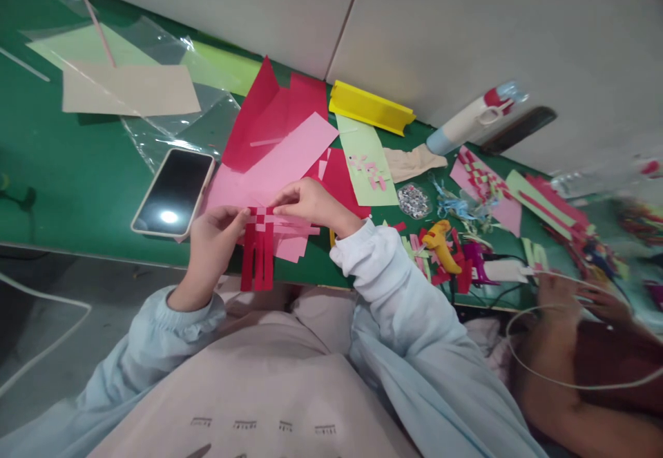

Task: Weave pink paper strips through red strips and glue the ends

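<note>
Between my hands is a small weave of red and pink paper strips (257, 254), its red ends hanging down past the table edge and its pink ends pointing right. My left hand (215, 237) pinches the left edge of the weave between thumb and fingers. At its upper right corner, my right hand (305, 202) is closed with fingertips and thumb together on the woven strips. Beneath lie pink paper sheets (243, 185), with folded red paper (259, 116) behind them. A smartphone (175, 192) rests just left of my left hand.
Right of my hands are a green card with pink pieces (362, 157), a dish of small beads (414, 200), and a yellow glue gun (443, 246). A yellow holder (370, 108) and a bottle (471, 118) are near the wall. A co-worker's hands (564, 299) are at far right, near a cable.
</note>
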Available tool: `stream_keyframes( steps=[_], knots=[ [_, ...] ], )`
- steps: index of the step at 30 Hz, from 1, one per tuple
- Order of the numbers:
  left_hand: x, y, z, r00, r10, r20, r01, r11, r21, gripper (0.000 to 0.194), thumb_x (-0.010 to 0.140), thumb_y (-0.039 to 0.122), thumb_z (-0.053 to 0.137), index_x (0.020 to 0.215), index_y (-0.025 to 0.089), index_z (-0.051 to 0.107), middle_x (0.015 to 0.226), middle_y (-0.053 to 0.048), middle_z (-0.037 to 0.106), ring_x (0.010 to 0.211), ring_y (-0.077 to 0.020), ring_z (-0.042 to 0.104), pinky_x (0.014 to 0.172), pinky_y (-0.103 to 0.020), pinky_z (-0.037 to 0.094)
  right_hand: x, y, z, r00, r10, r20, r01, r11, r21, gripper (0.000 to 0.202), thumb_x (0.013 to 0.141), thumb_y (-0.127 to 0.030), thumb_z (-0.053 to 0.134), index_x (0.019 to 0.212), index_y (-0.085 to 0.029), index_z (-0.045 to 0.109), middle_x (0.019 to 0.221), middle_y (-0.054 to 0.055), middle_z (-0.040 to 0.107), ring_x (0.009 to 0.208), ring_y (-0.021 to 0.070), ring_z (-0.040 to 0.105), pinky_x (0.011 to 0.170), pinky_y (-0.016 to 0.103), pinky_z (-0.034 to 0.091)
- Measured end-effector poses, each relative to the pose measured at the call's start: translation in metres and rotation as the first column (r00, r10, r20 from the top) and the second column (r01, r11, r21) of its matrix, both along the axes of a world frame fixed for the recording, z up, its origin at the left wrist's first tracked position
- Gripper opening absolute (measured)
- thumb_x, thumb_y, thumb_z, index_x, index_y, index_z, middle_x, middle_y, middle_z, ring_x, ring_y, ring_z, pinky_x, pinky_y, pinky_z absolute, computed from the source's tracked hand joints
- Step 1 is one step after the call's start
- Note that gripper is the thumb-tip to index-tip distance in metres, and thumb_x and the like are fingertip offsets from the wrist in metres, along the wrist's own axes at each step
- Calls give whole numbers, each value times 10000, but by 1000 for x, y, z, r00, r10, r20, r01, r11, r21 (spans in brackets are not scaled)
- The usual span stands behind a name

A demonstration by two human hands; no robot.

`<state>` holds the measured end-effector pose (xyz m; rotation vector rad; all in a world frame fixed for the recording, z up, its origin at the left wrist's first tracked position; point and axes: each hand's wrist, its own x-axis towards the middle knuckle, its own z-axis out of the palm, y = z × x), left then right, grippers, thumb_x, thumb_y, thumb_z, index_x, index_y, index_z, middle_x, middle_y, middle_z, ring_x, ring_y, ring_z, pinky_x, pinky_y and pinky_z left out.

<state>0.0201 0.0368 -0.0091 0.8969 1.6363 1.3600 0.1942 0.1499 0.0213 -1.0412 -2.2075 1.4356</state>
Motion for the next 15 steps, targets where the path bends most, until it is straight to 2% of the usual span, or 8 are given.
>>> stream_keyframes(
  steps=[2, 3, 4, 6, 8, 10, 12, 15],
  knots=[
    [-3, -5, 2, 962, -20, -274, 22, 1000, 3, 314, 827, 453, 646, 947, 173, 723, 822, -51, 731, 709, -170, 670, 685, -274, 531, 0, 3, 1, 997, -5, 72, 2, 999, 39, 112, 788, -172, 716, 883, -145, 768, 871, 56, 764, 824, 155, 700, 785, 277, 523],
    [-5, -9, 2, 905, -19, -424, 31, 999, 22, 313, 861, 435, 608, 1005, 181, 721, 887, -62, 742, 771, -185, 684, 738, -293, 533, 0, 5, 1, 993, -7, 114, -2, 997, 71, 112, 796, -172, 712, 888, -147, 770, 875, 58, 764, 827, 157, 698, 779, 277, 513],
    [-7, -12, 2, 826, -14, -564, 51, 997, 50, 300, 883, 405, 580, 1037, 188, 718, 928, -68, 745, 813, -197, 686, 776, -313, 529, 0, 6, 1, 987, -9, 158, -9, 994, 111, 114, 803, -178, 710, 894, -150, 772, 884, 59, 763, 834, 160, 696, 774, 279, 504],
    [-9, -20, 0, 646, -25, -763, 185, 975, 125, 245, 900, 327, 553, 1012, 189, 721, 953, -79, 746, 874, -224, 678, 824, -353, 522, -1, 7, 1, 971, -21, 239, -33, 975, 219, 129, 824, -195, 700, 925, -159, 772, 929, 66, 759, 865, 172, 687, 778, 287, 485],
    [-10, -26, -4, 513, -47, -857, 381, 907, 179, 202, 903, 251, 548, 985, 185, 721, 979, -88, 748, 923, -240, 668, 861, -381, 525, -1, 3, 0, 950, -41, 309, -71, 937, 342, 151, 856, -222, 680, 963, -160, 767, 980, 81, 750, 914, 192, 671, 794, 303, 467],
    [-11, -31, -9, 425, -69, -902, 533, 825, 188, 217, 905, 188, 549, 1053, 171, 707, 1039, -98, 742, 980, -247, 654, 905, -398, 531, 0, -5, -1, 928, -42, 369, -136, 887, 442, 170, 899, -242, 639, 978, -153, 760, 1000, 97, 736, 957, 212, 649, 818, 321, 452],
    [-11, -34, -14, 361, -84, -929, 630, 757, 176, 280, 902, 147, 557, 1157, 148, 672, 1121, -114, 724, 1052, -254, 632, 955, -412, 528, 4, -16, -3, 909, -24, 415, -210, 835, 509, 182, 930, -243, 602, 963, -145, 752, 996, 103, 718, 988, 225, 625, 860, 338, 437],
    [-11, -35, -20, 297, -101, -950, 715, 683, 151, 383, 905, 132, 566, 1286, 131, 602, 1226, -126, 692, 1124, -256, 608, 1008, -426, 516, 9, -30, -6, 898, -64, 436, -225, 783, 580, 223, 926, -315, 633, 1021, -135, 725, 1044, 111, 688, 1042, 243, 584, 945, 360, 405]
  ],
)
